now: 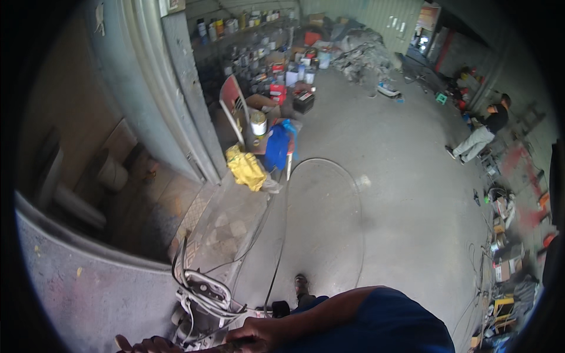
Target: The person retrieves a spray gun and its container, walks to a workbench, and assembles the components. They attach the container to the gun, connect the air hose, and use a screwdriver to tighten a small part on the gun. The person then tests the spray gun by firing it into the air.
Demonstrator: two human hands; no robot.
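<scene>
At the bottom edge my right hand is closed around something dark and thin, mostly hidden by the fingers and the frame's edge. My right arm, in a blue sleeve, reaches across from the right. Further left my left hand shows only in part, its fingers curled; what they hold is cut off below. Just beyond both hands stands a machine with a white tubular frame and looped hoses. A dark hose runs from near it over the grey floor in a wide loop.
A chair carries a metal can and blue cloth, with a yellow sack beside it. Cans and boxes crowd the back left, near a heap of grey sheeting. At right a person stands by clutter. A doorway opens left.
</scene>
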